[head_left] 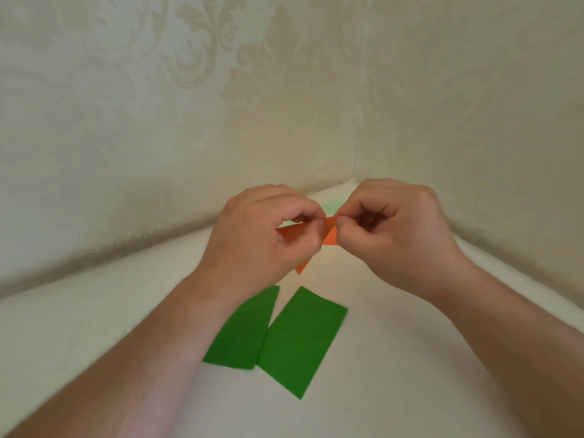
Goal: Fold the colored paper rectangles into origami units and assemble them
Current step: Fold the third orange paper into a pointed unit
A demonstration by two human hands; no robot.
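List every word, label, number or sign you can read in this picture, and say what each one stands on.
None: no readable text anywhere in the head view.
Orange paper, pinched by the left hand and the right hand: plain, no print.
Two green paper rectangles on the white table: plain, no print.
Wallpaper: only an ornamental leaf pattern, no letters or numbers.

folded paper (330, 237) between hands | two rectangles (297, 339) side by side before them, on table (410, 374)
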